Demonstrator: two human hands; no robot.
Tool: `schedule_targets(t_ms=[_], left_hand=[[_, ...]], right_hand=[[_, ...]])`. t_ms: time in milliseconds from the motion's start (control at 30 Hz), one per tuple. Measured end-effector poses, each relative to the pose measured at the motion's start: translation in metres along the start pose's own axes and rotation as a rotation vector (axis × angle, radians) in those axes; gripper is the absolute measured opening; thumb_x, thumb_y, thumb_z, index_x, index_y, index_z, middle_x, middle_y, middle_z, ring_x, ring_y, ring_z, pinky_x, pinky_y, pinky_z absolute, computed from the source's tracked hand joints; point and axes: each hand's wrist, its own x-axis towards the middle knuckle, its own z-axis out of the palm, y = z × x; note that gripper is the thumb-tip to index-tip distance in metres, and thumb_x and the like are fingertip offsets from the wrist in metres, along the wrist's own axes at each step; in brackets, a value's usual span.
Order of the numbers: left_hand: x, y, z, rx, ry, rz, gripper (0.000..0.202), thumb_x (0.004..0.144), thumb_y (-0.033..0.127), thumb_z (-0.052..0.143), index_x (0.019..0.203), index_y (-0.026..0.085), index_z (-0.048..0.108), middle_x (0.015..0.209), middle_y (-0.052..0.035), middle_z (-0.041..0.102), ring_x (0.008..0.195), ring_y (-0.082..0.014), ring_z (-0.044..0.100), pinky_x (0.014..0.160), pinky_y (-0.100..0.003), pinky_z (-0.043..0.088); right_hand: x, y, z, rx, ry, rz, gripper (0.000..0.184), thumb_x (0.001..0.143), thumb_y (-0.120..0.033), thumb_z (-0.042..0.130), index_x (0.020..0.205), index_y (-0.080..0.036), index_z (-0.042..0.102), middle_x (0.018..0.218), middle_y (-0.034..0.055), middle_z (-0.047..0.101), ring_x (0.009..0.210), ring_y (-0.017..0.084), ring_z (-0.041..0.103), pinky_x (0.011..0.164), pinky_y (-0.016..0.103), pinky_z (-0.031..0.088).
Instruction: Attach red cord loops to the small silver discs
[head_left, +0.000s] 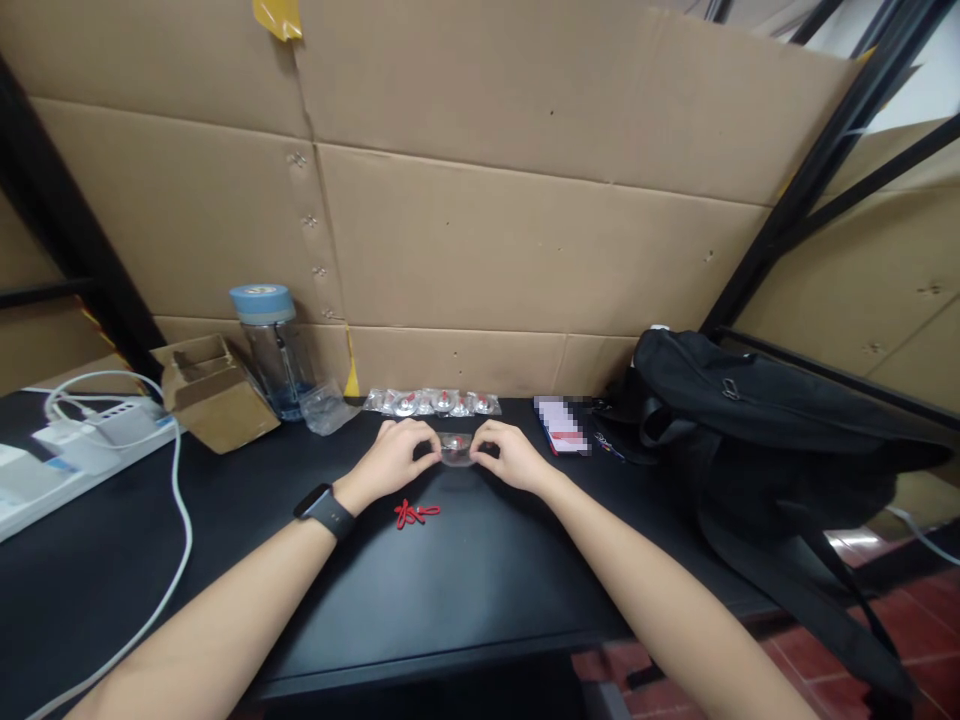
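Pinching a clear packet (457, 455) at opposite sides, both hands (394, 460) curl inward.

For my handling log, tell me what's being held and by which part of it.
A clear packet, held by its sides: left grip at its left edge, right grip at its right.
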Motion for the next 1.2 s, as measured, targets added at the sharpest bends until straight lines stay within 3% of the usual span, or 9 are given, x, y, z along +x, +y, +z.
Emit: schedule_targets(t_ms=[167,333,400,500,567,700,900,1033,1200], left_hand=[[0.000,-0.006,-0.001,-0.228,0.037,-0.127,0.022,0.088,0.042,0.063,0.085,0.022,0.071,0.092,-0.0009,0.075,0.084,-0.0191,0.067,0.084,-0.030,0.047],[0.002,-0.005,0.009,-0.418,0.047,-0.239,0.025,0.087,0.044,0.061,0.090,0.020,0.067,0.086,-0.0024,0.076,0.083,-0.0197,0.070,0.082,-0.030,0.049],[0.001,-0.001,0.011,-0.417,0.070,-0.323,0.029,0.084,0.041,0.065,0.106,0.022,0.063,0.083,-0.0005,0.077,0.078,-0.0193,0.070,0.081,-0.030,0.048],[0.000,0.007,0.009,-0.307,0.078,-0.415,0.047,0.082,0.036,0.066,0.126,0.027,0.051,0.078,0.0045,0.076,0.071,-0.0182,0.069,0.086,-0.034,0.045],[-0.001,0.011,0.008,-0.209,0.051,-0.396,0.044,0.084,0.035,0.064,0.127,0.030,0.053,0.080,0.0058,0.076,0.073,-0.0179,0.068,0.092,-0.037,0.041],[-0.002,0.012,0.008,-0.011,-0.016,-0.290,0.024,0.092,0.040,0.054,0.110,0.036,0.070,0.091,0.0013,0.074,0.096,-0.0233,0.065,0.094,-0.042,0.035],[-0.007,0.006,0.010,0.079,-0.034,-0.146,0.033,0.091,0.052,0.055,0.107,0.032,0.075,0.122,-0.0063,0.068,0.121,-0.0302,0.053,0.098,-0.046,0.030],[-0.007,0.006,0.010,0.069,-0.032,-0.110,0.026,0.086,0.038,0.064,0.110,0.031,0.071,0.119,-0.0048,0.071,0.123,-0.0297,0.054,0.098,-0.045,0.028],[-0.003,0.012,0.007,-0.018,0.010,-0.244,0.017,0.093,0.037,0.055,0.099,0.029,0.069,0.101,-0.0003,0.076,0.103,-0.0243,0.066,0.094,-0.041,0.032]], right_hand=[[0.000,0.003,0.001,0.141,0.038,0.195,0.014,0.089,-0.029,0.064,0.087,-0.018,0.073,0.078,0.0011,0.069,0.064,0.013,0.058,0.064,0.024,0.044],[0.001,0.005,0.012,0.292,0.116,0.298,0.019,0.088,-0.033,0.062,0.084,-0.017,0.069,0.079,0.0024,0.071,0.068,0.014,0.063,0.067,0.024,0.047],[0.000,0.005,0.015,0.301,0.157,0.332,0.017,0.084,-0.031,0.064,0.095,-0.018,0.067,0.076,0.0005,0.070,0.063,0.013,0.061,0.063,0.023,0.046],[-0.002,0.002,0.017,0.244,0.165,0.338,0.043,0.083,-0.025,0.065,0.125,-0.022,0.057,0.073,-0.0040,0.068,0.056,0.012,0.056,0.060,0.023,0.045],[-0.003,0.000,0.016,0.132,0.129,0.306,0.044,0.086,-0.023,0.062,0.129,-0.026,0.057,0.075,-0.0040,0.067,0.058,0.012,0.056,0.063,0.024,0.046],[-0.004,-0.006,0.014,-0.137,0.033,0.199,0.031,0.091,-0.016,0.052,0.110,-0.027,0.074,0.090,0.0022,0.065,0.083,0.015,0.061,0.078,0.027,0.047],[-0.007,-0.009,0.016,-0.262,-0.033,0.086,0.039,0.083,-0.019,0.068,0.121,-0.026,0.069,0.123,0.0068,0.063,0.111,0.023,0.055,0.095,0.038,0.045],[-0.004,-0.009,0.015,-0.230,-0.022,0.084,0.021,0.096,-0.029,0.059,0.112,-0.026,0.072,0.115,0.0076,0.071,0.108,0.024,0.059,0.095,0.042,0.042],[0.000,-0.007,0.014,-0.056,0.060,0.196,0.021,0.098,-0.035,0.054,0.101,-0.026,0.073,0.091,0.0048,0.076,0.089,0.021,0.066,0.086,0.035,0.047]])
